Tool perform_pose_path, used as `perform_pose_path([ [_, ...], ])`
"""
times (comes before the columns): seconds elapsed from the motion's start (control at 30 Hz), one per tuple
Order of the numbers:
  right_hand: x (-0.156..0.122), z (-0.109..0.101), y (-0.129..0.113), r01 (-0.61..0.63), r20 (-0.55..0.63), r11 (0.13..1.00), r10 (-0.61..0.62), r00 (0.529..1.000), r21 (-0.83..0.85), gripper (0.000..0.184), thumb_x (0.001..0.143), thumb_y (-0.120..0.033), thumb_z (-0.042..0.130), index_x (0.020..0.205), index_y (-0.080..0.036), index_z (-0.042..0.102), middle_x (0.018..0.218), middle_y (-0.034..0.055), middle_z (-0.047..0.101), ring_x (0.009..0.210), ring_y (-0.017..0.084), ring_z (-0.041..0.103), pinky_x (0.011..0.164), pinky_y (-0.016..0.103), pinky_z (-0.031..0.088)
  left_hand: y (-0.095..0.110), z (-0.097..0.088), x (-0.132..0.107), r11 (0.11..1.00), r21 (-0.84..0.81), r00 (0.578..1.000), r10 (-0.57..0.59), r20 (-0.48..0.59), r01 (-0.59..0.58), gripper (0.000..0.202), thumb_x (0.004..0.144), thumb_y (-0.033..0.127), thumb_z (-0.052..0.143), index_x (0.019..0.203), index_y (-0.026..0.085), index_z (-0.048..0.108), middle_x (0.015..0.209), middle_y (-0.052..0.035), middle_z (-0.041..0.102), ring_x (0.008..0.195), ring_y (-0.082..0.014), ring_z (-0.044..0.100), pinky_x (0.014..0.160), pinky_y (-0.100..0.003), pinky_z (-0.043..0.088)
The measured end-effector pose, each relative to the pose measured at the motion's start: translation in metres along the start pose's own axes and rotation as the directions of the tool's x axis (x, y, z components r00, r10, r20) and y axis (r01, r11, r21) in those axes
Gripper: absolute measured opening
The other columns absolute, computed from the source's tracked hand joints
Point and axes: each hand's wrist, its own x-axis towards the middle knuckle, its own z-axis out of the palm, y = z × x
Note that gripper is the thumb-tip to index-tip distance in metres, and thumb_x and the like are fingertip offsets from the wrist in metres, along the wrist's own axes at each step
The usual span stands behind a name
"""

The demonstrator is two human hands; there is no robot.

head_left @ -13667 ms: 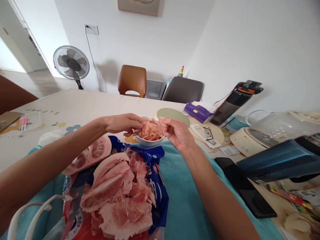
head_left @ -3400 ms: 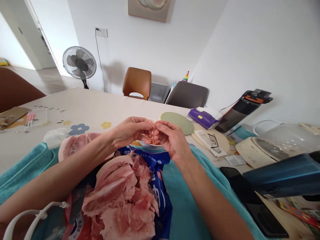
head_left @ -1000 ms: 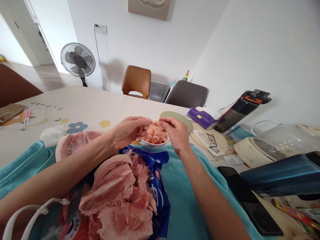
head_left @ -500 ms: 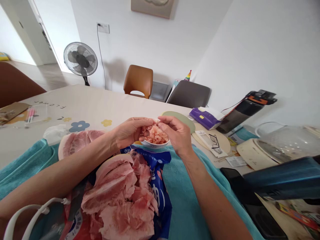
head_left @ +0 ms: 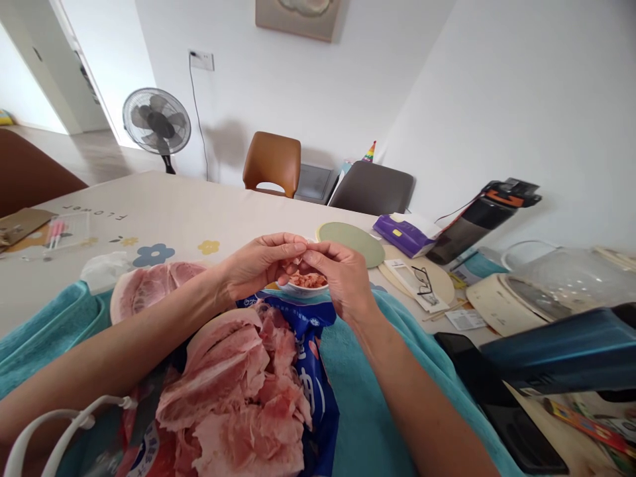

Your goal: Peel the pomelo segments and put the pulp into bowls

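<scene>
Over a small white bowl (head_left: 307,289), my left hand (head_left: 261,266) and my right hand (head_left: 340,275) meet fingertip to fingertip. A pinkish bit of pomelo flesh (head_left: 290,266) shows in the closed left fingers. The right thumb and forefinger pinch together against the left fingertips; what lies between them is mostly hidden. Loose pomelo pulp (head_left: 309,281) fills the bowl. Below my wrists, a heap of pink pomelo peel and membrane (head_left: 233,391) rests on a blue and red plastic bag (head_left: 320,397). Another thick pink piece of peel (head_left: 156,286) sits behind my left forearm.
A teal towel (head_left: 365,397) lies under the bag. To the right are a black phone (head_left: 497,404), a blue bottle (head_left: 561,351), glasses (head_left: 422,281), a purple tissue pack (head_left: 405,233) and a dark bottle (head_left: 479,218). A crumpled white tissue (head_left: 104,268) lies at left.
My right hand has moved left and its fingertips now meet those of my left hand, covering more of the bowl. The view has shifted slightly.
</scene>
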Motion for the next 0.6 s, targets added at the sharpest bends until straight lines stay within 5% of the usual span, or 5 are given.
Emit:
perform_pose_path([
  [0.3,0.004,-0.007,-0.007,-0.027,-0.011,0.997,0.028,1.0,0.07,0.017,0.064,-0.032,0.078,0.067,-0.017,0.069,0.057,-0.0038,0.062,0.054,0.01,0.058,0.059,0.025,0.052,0.006,0.004,-0.003,0.996,0.068,0.994,-0.048,-0.1,0.055,0.013,0.074,0.02,0.076,0.073,0.011,0.068,0.06,0.001,0.054,0.05,-0.0041,0.046,0.037,-0.011,0.033],
  [0.4,0.004,-0.01,-0.01,0.014,-0.055,0.999,-0.016,0.998,-0.034,0.017,0.067,-0.034,0.075,0.07,-0.018,0.069,0.058,-0.0036,0.062,0.055,0.011,0.058,0.06,0.027,0.051,0.013,0.009,-0.008,0.969,0.24,0.993,-0.027,-0.118,0.055,0.013,0.075,0.024,0.073,0.071,0.013,0.066,0.055,0.0031,0.051,0.045,-0.0044,0.042,0.035,-0.014,0.029],
  [0.5,0.007,-0.016,-0.008,0.116,-0.097,0.942,-0.154,0.983,-0.315,0.018,0.073,-0.036,0.069,0.071,-0.018,0.068,0.059,-0.003,0.063,0.058,0.012,0.058,0.061,0.027,0.048,0.025,0.018,-0.021,0.81,0.585,0.996,-0.001,-0.091,0.055,0.013,0.08,0.025,0.067,0.072,0.015,0.067,0.051,0.0054,0.048,0.041,-0.0036,0.039,0.038,-0.016,0.027],
  [0.6,0.013,-0.024,-0.002,0.15,-0.105,0.798,-0.258,0.96,-0.584,0.022,0.076,-0.037,0.064,0.065,-0.018,0.065,0.058,-0.0027,0.061,0.059,0.013,0.054,0.059,0.027,0.041,0.037,0.029,-0.038,0.601,0.798,0.999,-0.012,-0.043,0.042,0.012,0.08,0.026,0.065,0.074,0.016,0.069,0.055,0.0058,0.051,0.045,-0.0037,0.039,0.042,-0.017,0.029],
])
